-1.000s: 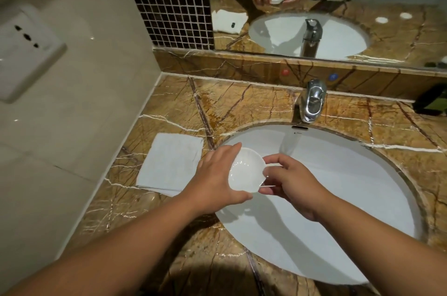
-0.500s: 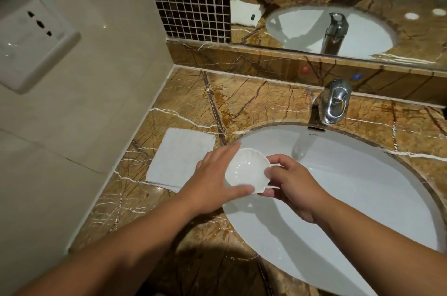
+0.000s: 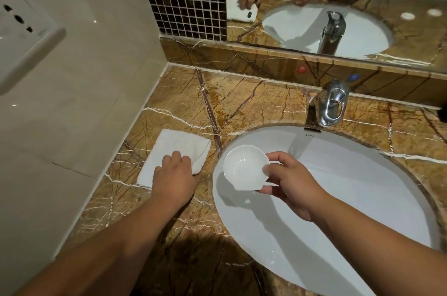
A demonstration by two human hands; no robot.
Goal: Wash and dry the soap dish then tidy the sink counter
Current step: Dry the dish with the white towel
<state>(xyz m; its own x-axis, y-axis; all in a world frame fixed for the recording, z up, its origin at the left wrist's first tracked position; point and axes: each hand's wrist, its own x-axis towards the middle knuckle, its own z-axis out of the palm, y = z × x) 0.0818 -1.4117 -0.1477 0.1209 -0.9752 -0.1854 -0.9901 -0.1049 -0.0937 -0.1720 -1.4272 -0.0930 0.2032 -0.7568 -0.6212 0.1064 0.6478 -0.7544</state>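
A white shell-shaped soap dish point(image 3: 243, 167) is held over the left part of the white sink basin point(image 3: 350, 198). My right hand point(image 3: 287, 179) grips it by its right edge, hollow side up. A folded white cloth point(image 3: 174, 148) lies on the brown marble counter point(image 3: 242, 104) left of the basin. My left hand point(image 3: 175, 174) rests on the cloth's near right corner, fingers curled onto it; whether it grips the cloth is unclear.
A chrome tap point(image 3: 332, 102) stands behind the basin, shut off with no water running. A mirror point(image 3: 338, 0) above the back ledge reflects the hands. The tiled wall with a socket plate point(image 3: 21, 29) bounds the counter on the left.
My left hand has let go of the soap dish and moved left onto the white cloth. The dish stays in my right hand alone. The view has shifted left.
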